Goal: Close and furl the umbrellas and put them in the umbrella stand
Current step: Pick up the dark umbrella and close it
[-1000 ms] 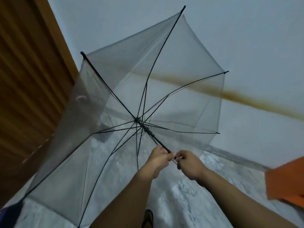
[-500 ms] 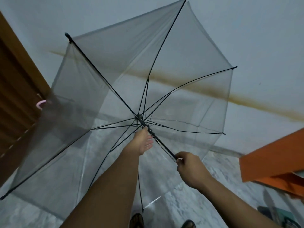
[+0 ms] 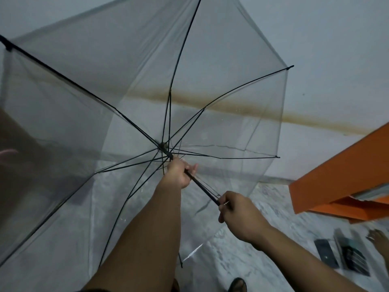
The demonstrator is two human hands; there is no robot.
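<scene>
While the right hand (image 3: 235,211) grips the shaft's low end to steady the umbrella (image 3: 130,85), the left hand (image 3: 179,172) wraps the shaft (image 3: 202,187) near centre frame, prob. to pull the ribs shut. Canopy's fully spread, so closing isn't done.

The open clear umbrella canopy (image 3: 130,81) fills the space ahead and to the left, its black ribs (image 3: 223,95) fanning out from the hub, so passage forward is blocked there. Both hands sit on the shaft (image 3: 202,186): the left hand (image 3: 179,172) near the hub, the right hand (image 3: 235,209) lower. On the right an orange box (image 3: 341,171) juts in near the canopy edge. Dark flat items (image 3: 353,258) lie on the marble floor (image 3: 263,207) lower right, with open floor between them and the right arm.
</scene>
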